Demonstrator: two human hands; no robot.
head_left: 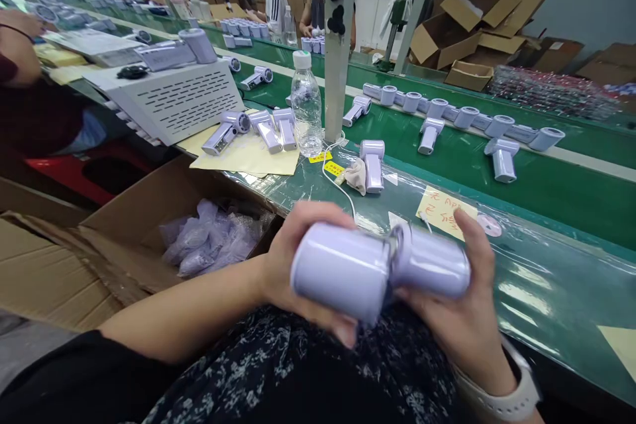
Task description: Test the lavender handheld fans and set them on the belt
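Observation:
In front of my body I hold a glossy lavender handheld fan (pixel 342 271), blurred by motion. Its wide cylinder lies in my left hand (pixel 281 268), with the fingers wrapped around the far side and underneath. My right hand (pixel 460 321) grips the narrower cylindrical part (pixel 432 262) from below and the right, thumb raised at its end. The two parts meet at a dark gap; whether they are one fan or two I cannot tell. Just beyond, another lavender fan (pixel 373 165) lies on the bench beside a crumpled beige cloth (pixel 355 176).
A clear bottle (pixel 307 106) stands by a metal post (pixel 338 46). Several fans rest on yellow paper (pixel 248 159) and the green conveyor (pixel 447 165). A vented white box (pixel 183 103) stands left, above a carton (pixel 134 212) with plastic-wrapped items. Other people work across the line.

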